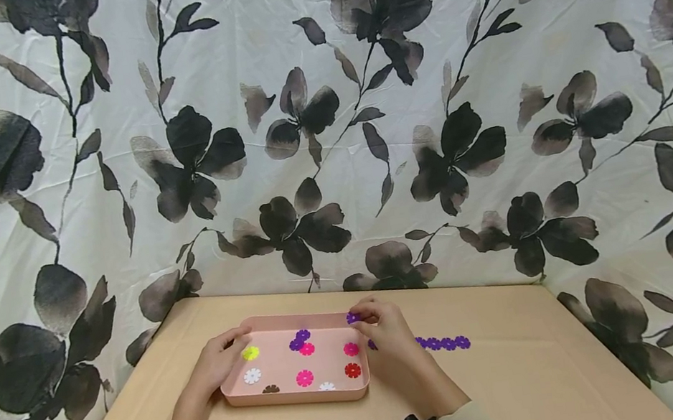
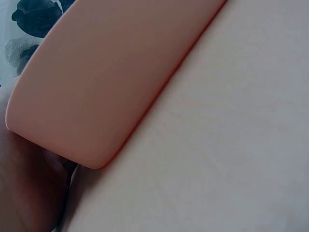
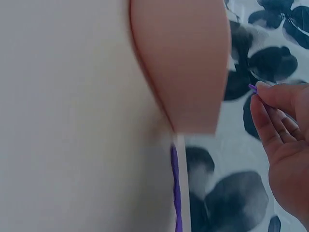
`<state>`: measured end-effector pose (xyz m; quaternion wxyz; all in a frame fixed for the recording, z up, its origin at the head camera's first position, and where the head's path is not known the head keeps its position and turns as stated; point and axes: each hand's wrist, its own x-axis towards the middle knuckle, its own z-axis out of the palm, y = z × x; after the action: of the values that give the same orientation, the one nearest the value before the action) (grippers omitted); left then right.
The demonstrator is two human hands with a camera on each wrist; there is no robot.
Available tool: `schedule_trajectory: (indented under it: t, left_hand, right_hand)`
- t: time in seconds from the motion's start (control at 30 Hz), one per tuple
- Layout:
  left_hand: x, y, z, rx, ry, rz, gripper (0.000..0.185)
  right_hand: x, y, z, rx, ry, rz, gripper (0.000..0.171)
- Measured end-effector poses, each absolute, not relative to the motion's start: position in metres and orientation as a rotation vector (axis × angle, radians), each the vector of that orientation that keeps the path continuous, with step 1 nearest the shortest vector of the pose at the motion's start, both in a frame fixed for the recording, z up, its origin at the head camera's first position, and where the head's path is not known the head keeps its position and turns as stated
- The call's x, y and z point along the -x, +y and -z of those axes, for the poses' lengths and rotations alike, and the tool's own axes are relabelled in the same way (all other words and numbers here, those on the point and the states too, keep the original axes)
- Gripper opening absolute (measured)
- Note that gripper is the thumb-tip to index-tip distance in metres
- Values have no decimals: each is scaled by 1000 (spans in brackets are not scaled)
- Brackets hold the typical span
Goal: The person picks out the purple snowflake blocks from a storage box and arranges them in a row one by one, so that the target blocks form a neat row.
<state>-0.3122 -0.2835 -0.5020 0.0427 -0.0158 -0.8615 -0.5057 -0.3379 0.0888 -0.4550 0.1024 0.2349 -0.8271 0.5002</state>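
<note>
**Purple flower disc: pinched above far right corner of pink tray**

Item: small purple flower-shaped disc, held in fingertips of right hand over the far right rim of the pink tray. Seen edge-on in the right wrist view as a thin purple sliver at the fingertip.

Related stock: loose discs in tray, among them yellow, white, pink, red and a joined purple pair. Chain of purple discs laid on worktop, just right of the right hand.

Risks, as judged:
- Slip from pinch. Grip narrow, on the very edge of a thin, smooth piece; likely to drop back into tray or onto worktop and bounce out of reach.
- Tray shift. Light, shallow, steadied on one side only; a nudge from the right wrist could slide it and scatter contents.
- Chain disturbed. Lies close beside the right forearm; a sweep of the wrist could drag or break it.
- Misaligned joining. Slots small; forcing at an angle could bend a disc or pop neighbouring links apart.

Pose:
- Right hand: raised slightly, palm down, thumb and forefinger closed on the disc, other fingers loosely curled.
- Left hand: resting at near left corner of tray, fingers curled over its rim, holding it.
- Both forearms flat along worktop, wrists near its front edge.
</note>
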Motion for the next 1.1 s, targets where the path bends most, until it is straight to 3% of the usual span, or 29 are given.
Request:
schedule_trajectory:
  t: [0.53, 1.1]
  left_hand:
    - [311, -285, 500, 51, -2650, 1523, 54]
    - [312, -284, 501, 87, -2645, 1489, 52]
  right_hand:
    - [343, 194, 462, -455, -2482, -1383, 23]
    - [349, 229, 464, -386, -2572, -1331, 22]
